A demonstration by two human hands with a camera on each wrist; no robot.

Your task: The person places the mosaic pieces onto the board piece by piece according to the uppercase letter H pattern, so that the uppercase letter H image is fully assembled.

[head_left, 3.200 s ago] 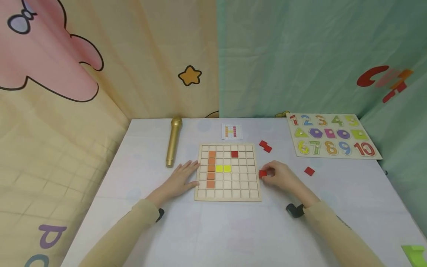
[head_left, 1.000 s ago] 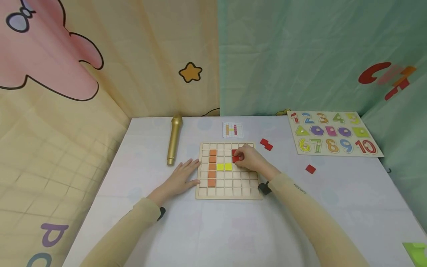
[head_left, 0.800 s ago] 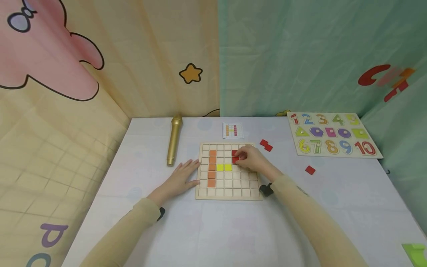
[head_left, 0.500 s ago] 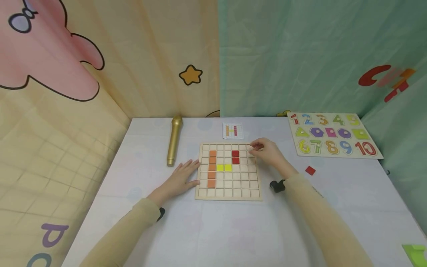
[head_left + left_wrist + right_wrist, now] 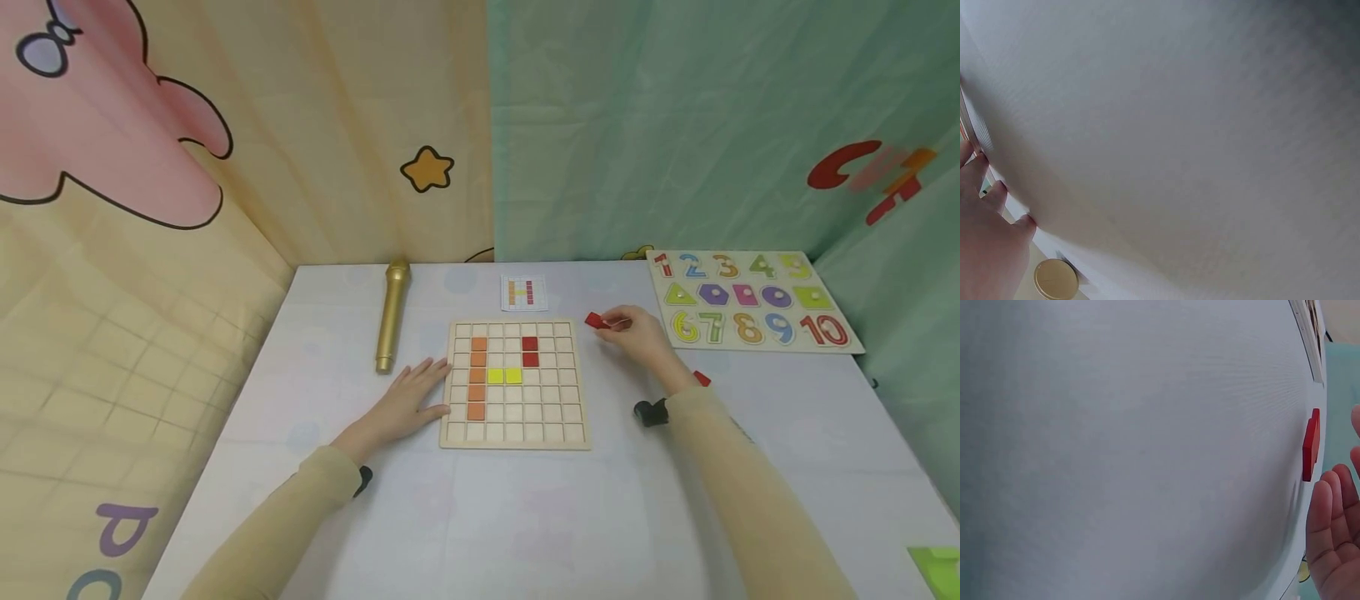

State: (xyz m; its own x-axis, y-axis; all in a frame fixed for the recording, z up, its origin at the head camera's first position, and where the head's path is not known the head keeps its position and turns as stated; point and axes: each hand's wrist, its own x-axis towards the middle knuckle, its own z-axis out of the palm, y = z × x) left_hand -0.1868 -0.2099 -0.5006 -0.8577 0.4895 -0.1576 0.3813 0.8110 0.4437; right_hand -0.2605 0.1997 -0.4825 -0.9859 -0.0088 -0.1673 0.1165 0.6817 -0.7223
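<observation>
A wooden grid board (image 5: 533,412) lies mid-table, with a column of orange tiles (image 5: 477,376), two yellow tiles (image 5: 504,376) and two red tiles (image 5: 530,352) set in its squares. Spread fingers of my left hand (image 5: 401,406) rest at the board's left edge; part of that hand shows in the left wrist view. My right hand (image 5: 636,337) is right of the board, fingertips at two loose red tiles (image 5: 595,321), one partly covered. In the right wrist view a gap shows between its bent fingers and the loose tiles (image 5: 1310,448). Another red tile (image 5: 702,378) sits partly behind the right forearm.
A small pattern card (image 5: 524,293) lies behind the board. At the back left is a gold microphone (image 5: 390,317); a number and shape puzzle (image 5: 753,302) occupies the back right. A green object (image 5: 936,571) shows at the lower right. Curtains hang behind the table.
My right hand sets a second red tile on the board below the first, lets go, and moves right and back to the loose red tiles. The left hand stays put.
</observation>
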